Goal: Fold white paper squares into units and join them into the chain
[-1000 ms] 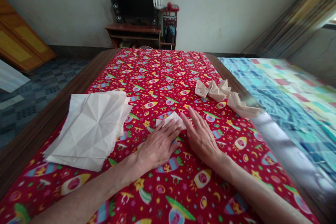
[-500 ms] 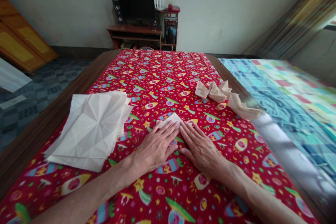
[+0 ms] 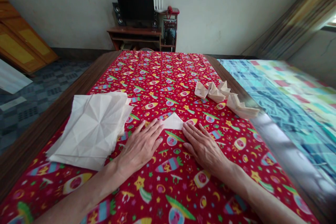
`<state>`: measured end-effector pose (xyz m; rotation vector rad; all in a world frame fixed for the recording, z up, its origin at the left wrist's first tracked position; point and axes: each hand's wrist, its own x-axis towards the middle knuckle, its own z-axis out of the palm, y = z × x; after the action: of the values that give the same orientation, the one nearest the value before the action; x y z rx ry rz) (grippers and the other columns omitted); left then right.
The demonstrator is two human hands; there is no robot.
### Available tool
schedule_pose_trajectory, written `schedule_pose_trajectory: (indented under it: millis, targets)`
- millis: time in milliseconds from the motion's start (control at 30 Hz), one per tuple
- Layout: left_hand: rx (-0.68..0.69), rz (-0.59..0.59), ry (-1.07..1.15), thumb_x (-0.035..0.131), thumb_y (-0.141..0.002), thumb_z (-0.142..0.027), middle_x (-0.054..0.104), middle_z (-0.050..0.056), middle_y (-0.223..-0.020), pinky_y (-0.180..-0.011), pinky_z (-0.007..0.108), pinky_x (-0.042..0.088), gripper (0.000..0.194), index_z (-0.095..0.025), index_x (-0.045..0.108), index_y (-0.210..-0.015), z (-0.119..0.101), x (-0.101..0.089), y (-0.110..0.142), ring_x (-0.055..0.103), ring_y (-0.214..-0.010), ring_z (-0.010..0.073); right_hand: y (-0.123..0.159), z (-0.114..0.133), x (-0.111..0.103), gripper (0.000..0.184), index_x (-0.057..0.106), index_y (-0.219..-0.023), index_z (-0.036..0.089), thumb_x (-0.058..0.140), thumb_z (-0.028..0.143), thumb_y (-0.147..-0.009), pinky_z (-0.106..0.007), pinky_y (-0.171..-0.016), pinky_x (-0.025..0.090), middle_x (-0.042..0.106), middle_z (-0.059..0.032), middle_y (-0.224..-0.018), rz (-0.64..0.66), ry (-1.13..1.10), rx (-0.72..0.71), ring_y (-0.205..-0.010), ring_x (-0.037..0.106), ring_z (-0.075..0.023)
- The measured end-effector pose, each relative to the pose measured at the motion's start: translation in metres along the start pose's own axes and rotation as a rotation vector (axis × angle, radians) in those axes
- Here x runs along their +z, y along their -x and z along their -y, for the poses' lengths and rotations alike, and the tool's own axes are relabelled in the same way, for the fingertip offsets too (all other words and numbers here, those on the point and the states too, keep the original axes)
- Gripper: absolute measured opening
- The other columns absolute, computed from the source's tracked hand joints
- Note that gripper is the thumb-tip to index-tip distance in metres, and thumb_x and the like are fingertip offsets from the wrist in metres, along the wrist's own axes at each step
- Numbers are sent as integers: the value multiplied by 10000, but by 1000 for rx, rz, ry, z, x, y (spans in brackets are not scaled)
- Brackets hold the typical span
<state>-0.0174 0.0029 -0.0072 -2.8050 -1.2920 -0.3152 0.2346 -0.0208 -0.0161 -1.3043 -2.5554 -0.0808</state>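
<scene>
A small, plain white piece of folded paper (image 3: 173, 121) lies flat on a red patterned cloth (image 3: 168, 185), its visible part shaped like a low, wide triangle, with the peak pointing away from the viewer and the straight base nearest.

Has a pale wall (image 3: 223, 14) behind a brown desk (image 3: 136, 32) well beyond the fingers (image 3: 193, 132); leftward of them, an orange cabinet (image 3: 25, 38) on blue-grey tiled floor (image 3: 69, 73); rightward, a curtain (image 3: 291, 24) beside a daylit window (image 3: 333, 21).
</scene>
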Motion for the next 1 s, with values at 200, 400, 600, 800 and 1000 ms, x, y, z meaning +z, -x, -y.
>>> schedule_pose_trajectory:
  millis: [200,400,600,800,1000]
  targets:
    - [-50,-169,-19,398,-931,-226,597,114,-1270,-1049,483,372,348,-128,617,-1183,10,3,-2,531,-1202,263,-13,2,0,300,593,-1182,159,415,271,-969,-460,-1064,298,633,-90,-1219,-131,7,37,-1175,545,-225]
    - [-73,-326,255,413,-915,-188,683,83,-1056,-931,368,503,286,-158,671,-1034,21,14,-18,618,-1004,198,-45,-6,-5,174,644,-920,204,510,314,-930,-423,-901,349,686,-59,-946,-72,101,37,-900,594,-210]
    - [-80,-316,326,408,-893,-154,617,83,-1160,-977,369,476,326,-164,607,-1150,29,25,-19,572,-1085,200,-52,-12,-1,190,643,-972,211,460,256,-952,-429,-913,315,669,-51,-939,-101,126,-75,-858,564,-193]
    - [-93,-284,317,416,-879,-149,551,90,-1290,-1040,402,429,340,-165,611,-1157,31,27,-18,514,-1192,217,-48,-14,-1,186,631,-963,191,446,203,-953,-432,-959,300,670,-47,-942,-126,119,-133,-843,571,-175]
    - [-90,-281,315,417,-889,-162,562,96,-1275,-1018,404,450,330,-165,620,-1149,30,25,-18,524,-1179,223,-52,-11,-3,171,628,-941,194,477,272,-947,-446,-973,306,665,-48,-881,-134,111,-143,-836,577,-181]
